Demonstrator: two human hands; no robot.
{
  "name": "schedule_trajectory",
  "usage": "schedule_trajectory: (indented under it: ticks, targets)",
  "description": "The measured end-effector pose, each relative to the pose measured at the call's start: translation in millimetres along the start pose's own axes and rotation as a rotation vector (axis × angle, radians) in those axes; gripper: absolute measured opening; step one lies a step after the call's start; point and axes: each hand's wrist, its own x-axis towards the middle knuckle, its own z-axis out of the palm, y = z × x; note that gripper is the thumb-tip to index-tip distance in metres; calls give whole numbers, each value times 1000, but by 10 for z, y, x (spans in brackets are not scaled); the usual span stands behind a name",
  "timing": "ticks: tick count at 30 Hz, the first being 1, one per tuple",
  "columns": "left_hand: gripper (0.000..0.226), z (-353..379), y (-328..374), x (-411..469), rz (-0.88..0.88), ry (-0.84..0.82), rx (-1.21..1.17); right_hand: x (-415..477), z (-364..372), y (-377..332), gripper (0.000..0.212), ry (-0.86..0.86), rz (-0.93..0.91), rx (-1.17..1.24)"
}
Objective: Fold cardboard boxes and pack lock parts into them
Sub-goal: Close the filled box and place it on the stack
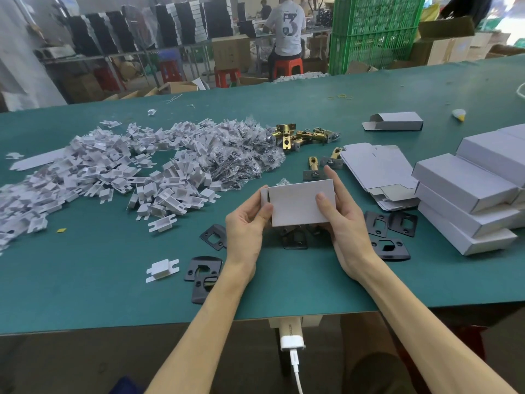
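Cardboard box (301,204) sits raised above the green table (284,280) near black strike plates (390,233); we pinch its ends with left hand (246,227) and right hand (345,220), likely squaring it for packing.

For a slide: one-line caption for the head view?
Left hand and right hand hold a white cardboard box over black metal plates on a green table.

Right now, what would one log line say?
step: box folding | left hand: grips box left end | right hand: grips box right end
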Motion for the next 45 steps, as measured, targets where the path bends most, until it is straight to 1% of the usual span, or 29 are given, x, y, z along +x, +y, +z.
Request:
schedule_trajectory:
  ticks: [8,11,15,18,20,23,30,35,38,45]
  targets:
    - [38,-10,37,-3,-92,18,-87,3,0,-2,50,-1,12,19]
    - [37,2,54,-23,-81,34,-92,4,0,-6,45,18,26,43]
    - [30,-32,33,-21,-54,75,-42,-11,17,-25,44,23,53,32]
    - [37,-20,29,-28,-23,46,13,-10,16,-30,44,34,65,55]
    - [36,-6,22,-31,4,2,37,-5,12,-30,42,64,75,70]
    - [33,-10,6,-17,25,-22,58,-1,-3,-17,42,84,88,84]
    - [33,7,-9,-14,64,23,119,4,0,-14,42,96,110,98]
    - [34,5,4,-37,103,25,204,-5,6,-11,44,92,114,97]
    - [29,-12,-3,-31,93,19,210,-3,8,-11,44,75,103,101]
    - [28,-18,-23,-7,54,67,180,-10,17,-17,43,64,97,82]
